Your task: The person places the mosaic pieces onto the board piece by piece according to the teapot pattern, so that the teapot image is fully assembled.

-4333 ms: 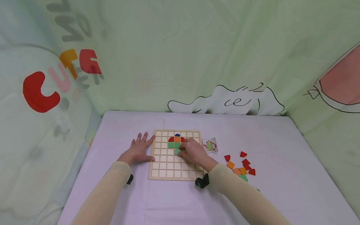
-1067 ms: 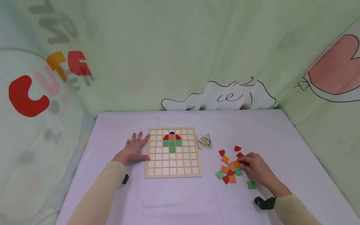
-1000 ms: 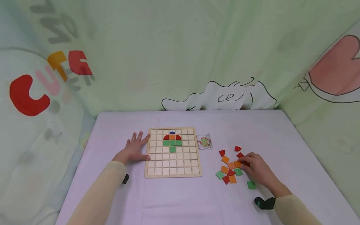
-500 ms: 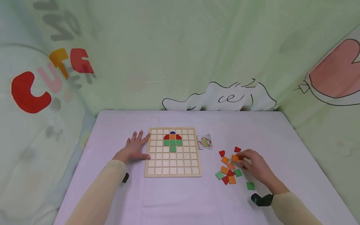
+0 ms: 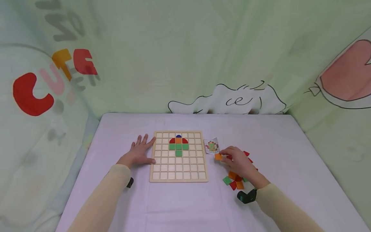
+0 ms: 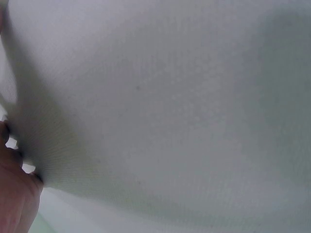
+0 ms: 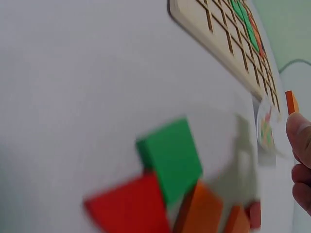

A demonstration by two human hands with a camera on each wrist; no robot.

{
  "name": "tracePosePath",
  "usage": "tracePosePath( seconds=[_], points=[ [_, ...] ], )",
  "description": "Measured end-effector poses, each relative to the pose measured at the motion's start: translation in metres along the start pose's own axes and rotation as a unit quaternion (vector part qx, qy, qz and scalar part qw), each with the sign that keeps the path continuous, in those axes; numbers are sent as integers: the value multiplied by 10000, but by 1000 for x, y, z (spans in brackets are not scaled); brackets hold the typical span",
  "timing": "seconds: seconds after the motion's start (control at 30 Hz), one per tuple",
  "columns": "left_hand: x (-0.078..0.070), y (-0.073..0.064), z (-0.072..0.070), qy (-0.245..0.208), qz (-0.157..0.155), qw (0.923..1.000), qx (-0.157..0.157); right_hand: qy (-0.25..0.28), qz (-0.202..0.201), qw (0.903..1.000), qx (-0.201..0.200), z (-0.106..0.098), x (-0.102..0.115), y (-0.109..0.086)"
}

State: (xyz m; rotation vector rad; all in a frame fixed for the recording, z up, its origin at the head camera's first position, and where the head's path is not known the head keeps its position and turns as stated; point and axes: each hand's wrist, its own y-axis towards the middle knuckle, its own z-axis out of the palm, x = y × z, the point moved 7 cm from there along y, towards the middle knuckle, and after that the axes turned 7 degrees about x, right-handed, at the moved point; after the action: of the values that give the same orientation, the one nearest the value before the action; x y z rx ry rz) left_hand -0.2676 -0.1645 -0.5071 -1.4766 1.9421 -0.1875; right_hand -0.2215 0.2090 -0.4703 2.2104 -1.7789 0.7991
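Note:
A wooden grid board (image 5: pixel 178 180) lies on the table with a blue half-round, red quarter-rounds, an orange square and several green squares set in its upper cells. Spread fingers of my left hand (image 5: pixel 137 154) rest along the board's left edge; the left wrist view shows only part of that hand (image 6: pixel 19 194) at its border. Between thumb and fingertips my right hand (image 5: pixel 238 162) pinches an orange square tile (image 5: pixel 218 157), just below the picture card (image 5: pixel 212 146). In the right wrist view the orange tile (image 7: pixel 291 102) sticks up from the fingertips.
Loose tiles lie right of the board, partly hidden under my right hand and forearm. Among them are a green tile (image 5: pixel 227 180), a red tile (image 5: pixel 233 185) and an orange tile (image 5: pixel 239 185). A printed curtain (image 5: pixel 139 64) hangs behind the table.
My right hand picked up an orange tile from the loose pile and carried it left, close to the card. Earlier, a green tile joined the row on the board. The left hand stayed put.

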Motion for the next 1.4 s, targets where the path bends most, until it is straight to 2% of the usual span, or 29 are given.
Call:
tracePosePath(
  seconds=[0.17, 0.4, 0.57, 0.97, 1.4],
  points=[
    [1, 0, -1, -29, -51, 10000, -22, 14, -261, 9993, 252, 16, 27, 18],
    [1, 1, -2, 3, -106, 9999, -20, -247, -795, 9962, 263, 34, 65, 40],
    [2, 1, -4, 38, -101, 9999, -39, -396, -1009, 9935, 350, 45, 87, 55],
    [1, 0, -2, 9, -141, 9999, -36, -621, -967, 9914, 627, 76, 128, 81],
    [-1, -1, -2, -42, -233, 9997, 14, -1120, -1023, 9870, 538, 84, 149, 87]
  ],
)
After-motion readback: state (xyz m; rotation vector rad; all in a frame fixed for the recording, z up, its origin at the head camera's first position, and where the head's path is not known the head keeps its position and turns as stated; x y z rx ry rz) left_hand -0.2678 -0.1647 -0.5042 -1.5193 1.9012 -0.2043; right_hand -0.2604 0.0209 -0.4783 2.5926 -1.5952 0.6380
